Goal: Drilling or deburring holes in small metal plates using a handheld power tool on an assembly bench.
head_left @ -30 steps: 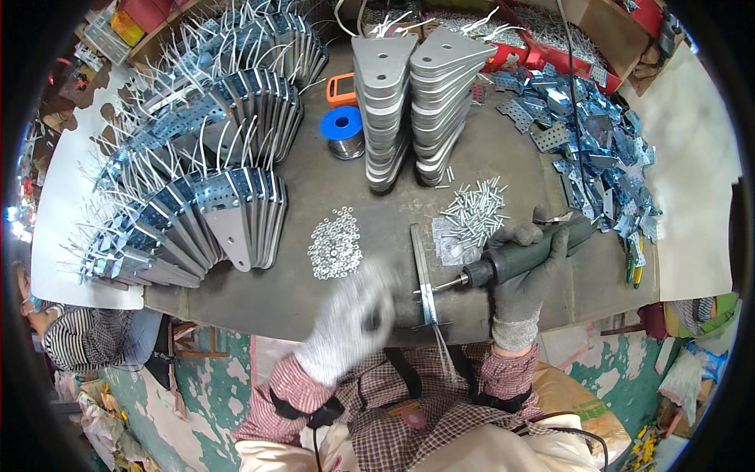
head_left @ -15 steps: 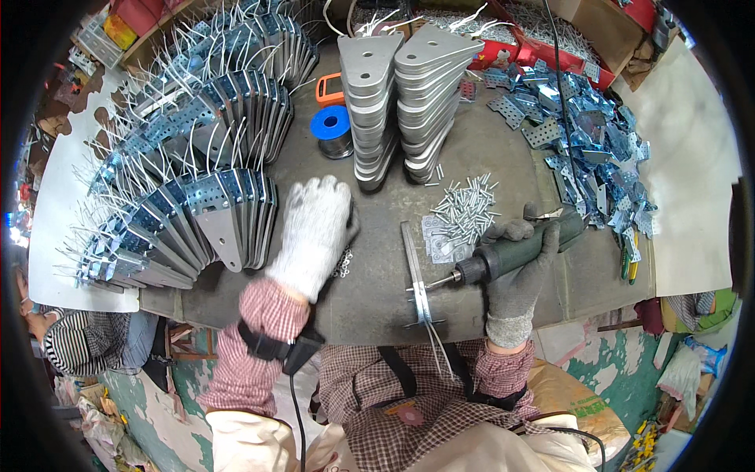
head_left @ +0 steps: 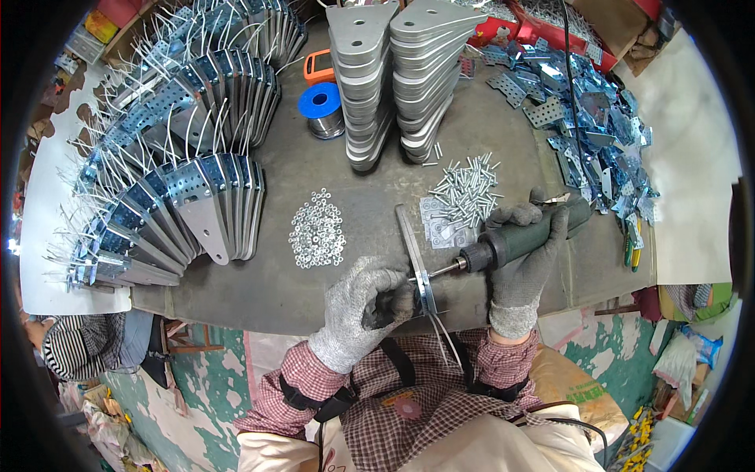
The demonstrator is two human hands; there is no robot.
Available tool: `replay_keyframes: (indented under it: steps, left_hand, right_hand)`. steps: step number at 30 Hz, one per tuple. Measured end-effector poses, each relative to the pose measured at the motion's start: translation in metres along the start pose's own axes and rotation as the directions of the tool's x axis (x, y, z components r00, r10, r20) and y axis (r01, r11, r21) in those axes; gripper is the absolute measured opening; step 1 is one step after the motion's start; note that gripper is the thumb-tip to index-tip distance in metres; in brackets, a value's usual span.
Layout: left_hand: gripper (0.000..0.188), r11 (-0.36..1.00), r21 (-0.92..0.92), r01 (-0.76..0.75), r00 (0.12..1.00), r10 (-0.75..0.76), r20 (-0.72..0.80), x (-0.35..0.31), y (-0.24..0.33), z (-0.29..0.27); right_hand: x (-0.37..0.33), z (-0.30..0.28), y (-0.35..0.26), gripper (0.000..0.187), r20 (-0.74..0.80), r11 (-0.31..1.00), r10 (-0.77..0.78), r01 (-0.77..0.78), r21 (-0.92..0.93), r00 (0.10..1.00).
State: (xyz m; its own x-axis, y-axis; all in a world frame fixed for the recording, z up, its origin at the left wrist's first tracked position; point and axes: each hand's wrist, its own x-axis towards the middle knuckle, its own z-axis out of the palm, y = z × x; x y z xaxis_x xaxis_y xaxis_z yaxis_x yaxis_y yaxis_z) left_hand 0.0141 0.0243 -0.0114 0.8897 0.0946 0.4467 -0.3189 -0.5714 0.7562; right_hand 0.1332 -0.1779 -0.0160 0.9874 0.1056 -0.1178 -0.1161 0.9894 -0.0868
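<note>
Head view: right fingers (head_left: 558,228) clamp the power screwdriver (head_left: 523,242); left fingers (head_left: 383,278) near the metal plate (head_left: 412,246), grip unclear

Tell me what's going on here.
A person in gloves holds a driver in the right grip, its bit at a metal plate seen edge-on, with wires trailing from its near end. The left grip is at the plate's other side; whether its fingertips touch it is hard to tell. On the bench, nuts lie in a pile to the left and screws to the right.
</note>
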Motion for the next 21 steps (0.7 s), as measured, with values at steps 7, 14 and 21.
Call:
replay_keyframes:
  steps: [7, 14, 21]
  left_hand:
    - [0.032, 0.994, 0.074, -0.075, 0.994, 0.069, 0.085, 0.0023, 0.0043, -0.0042]
    - [0.029, 0.984, 0.146, -0.101, 0.986, 0.079, 0.148, 0.0043, 0.0052, -0.0067]
    - [0.029, 0.973, 0.184, -0.136, 0.978, 0.102, 0.185, 0.0074, 0.0046, -0.0037]
  right_hand:
    - [-0.0026, 0.0076, 0.0041, 0.032, -0.049, 1.000, -0.012, 0.012, 0.004, 0.999]
    - [-0.0003, 0.0022, 0.0050, 0.030, -0.035, 1.000, -0.016, 0.015, -0.018, 0.999]
    - [-0.0011, 0.0028, 0.0025, 0.037, -0.040, 0.997, -0.030, 0.027, -0.065, 0.999]
